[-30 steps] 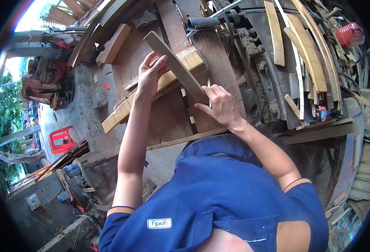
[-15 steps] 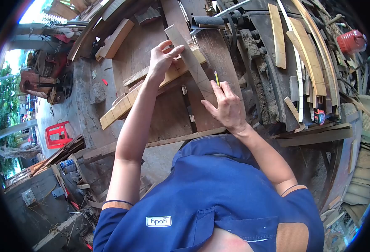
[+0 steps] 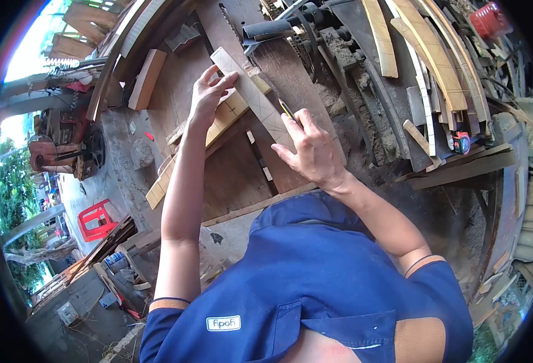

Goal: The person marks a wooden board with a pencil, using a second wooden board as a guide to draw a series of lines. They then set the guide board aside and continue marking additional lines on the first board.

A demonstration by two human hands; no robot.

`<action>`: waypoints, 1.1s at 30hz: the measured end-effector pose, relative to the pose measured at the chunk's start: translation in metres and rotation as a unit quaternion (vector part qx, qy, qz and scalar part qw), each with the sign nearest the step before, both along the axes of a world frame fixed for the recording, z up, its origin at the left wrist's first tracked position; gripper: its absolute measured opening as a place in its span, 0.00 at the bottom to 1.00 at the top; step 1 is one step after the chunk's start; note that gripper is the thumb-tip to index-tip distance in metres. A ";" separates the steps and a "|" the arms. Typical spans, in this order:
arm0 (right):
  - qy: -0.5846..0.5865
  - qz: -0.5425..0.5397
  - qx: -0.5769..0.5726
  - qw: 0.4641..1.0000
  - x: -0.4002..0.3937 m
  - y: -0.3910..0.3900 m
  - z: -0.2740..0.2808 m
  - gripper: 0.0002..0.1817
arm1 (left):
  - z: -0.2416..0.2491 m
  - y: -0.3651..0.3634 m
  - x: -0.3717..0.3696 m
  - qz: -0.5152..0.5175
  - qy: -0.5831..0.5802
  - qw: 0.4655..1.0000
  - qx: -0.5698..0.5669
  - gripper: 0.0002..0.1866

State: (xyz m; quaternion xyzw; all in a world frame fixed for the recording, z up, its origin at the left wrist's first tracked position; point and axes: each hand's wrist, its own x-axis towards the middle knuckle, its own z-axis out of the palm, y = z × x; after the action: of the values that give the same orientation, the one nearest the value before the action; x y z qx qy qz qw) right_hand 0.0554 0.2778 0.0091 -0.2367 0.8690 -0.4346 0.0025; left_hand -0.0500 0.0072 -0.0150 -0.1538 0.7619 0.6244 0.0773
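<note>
A flat pale wooden strip (image 3: 246,85) with pencil lines lies slanted across a yellowish wooden piece (image 3: 225,121) marked with cross lines. At the strip's upper left edge, my left hand (image 3: 209,97) grips it with bent fingers, the thumb on its edge. My right hand (image 3: 310,148) holds a yellow and black pencil (image 3: 288,111) over the strip's right edge, its thumb stretched out towards the strip's lower end. My left forearm hides part of the yellowish piece.
A short wooden block (image 3: 147,80) lies at the upper left. To the right are several curved wooden strips (image 3: 439,66), a tape measure (image 3: 461,143) and a red container (image 3: 489,21). A red plastic stool (image 3: 96,221) stands on the floor at left.
The view has shifted, so the bench appears turned and moved left. The pencil now tilts further left, over the strip. My left hand still grips the strip.
</note>
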 end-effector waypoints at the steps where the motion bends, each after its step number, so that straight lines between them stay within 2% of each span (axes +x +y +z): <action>1: -0.005 0.003 0.000 1.000 -0.001 0.001 0.001 0.29 | 0.002 0.002 0.001 0.014 -0.001 1.000 0.025 0.45; 6: -0.019 0.012 0.001 1.000 -0.004 0.002 -0.001 0.29 | 0.003 0.007 0.002 0.040 -0.011 0.998 0.051 0.44; 8: -0.025 0.012 -0.003 1.000 -0.004 0.002 -0.002 0.29 | 0.006 0.010 0.005 0.054 -0.016 0.998 0.034 0.33; 12: -0.034 0.022 -0.012 0.999 -0.006 0.004 -0.001 0.29 | 0.000 0.004 0.004 0.050 -0.017 0.997 0.054 0.34; 14: -0.037 0.029 -0.025 0.999 -0.006 0.003 -0.002 0.29 | 0.000 0.003 0.005 0.048 -0.009 0.996 0.072 0.40; 15: -0.036 0.026 -0.016 0.999 -0.005 0.003 -0.003 0.29 | 0.001 0.003 0.005 0.049 -0.009 0.996 0.071 0.40; 21: -0.042 0.021 -0.013 0.999 -0.005 0.003 -0.003 0.29 | 0.000 0.006 0.006 0.060 -0.004 0.996 0.068 0.38; 26: 0.005 -0.001 -0.025 1.000 -0.005 0.003 -0.009 0.29 | 0.005 0.007 0.005 0.049 -0.025 0.997 0.051 0.29; 29: -0.016 0.005 -0.008 1.000 -0.006 0.004 -0.006 0.32 | 0.006 0.007 0.005 0.036 -0.025 0.998 0.044 0.26; 31: 0.021 0.009 0.039 0.999 -0.006 0.006 -0.005 0.38 | 0.009 0.009 0.006 0.036 -0.026 0.998 0.040 0.25; 33: 0.023 0.005 0.013 1.000 -0.013 0.008 -0.002 0.41 | 0.009 0.010 0.005 0.038 -0.028 0.998 0.037 0.24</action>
State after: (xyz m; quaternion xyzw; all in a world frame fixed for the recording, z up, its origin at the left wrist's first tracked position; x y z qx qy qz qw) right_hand 0.0426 0.2854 0.0069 -0.2506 0.8733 -0.4177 -0.0126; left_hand -0.0452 0.0169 -0.0061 -0.1973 0.7295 0.6500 0.0801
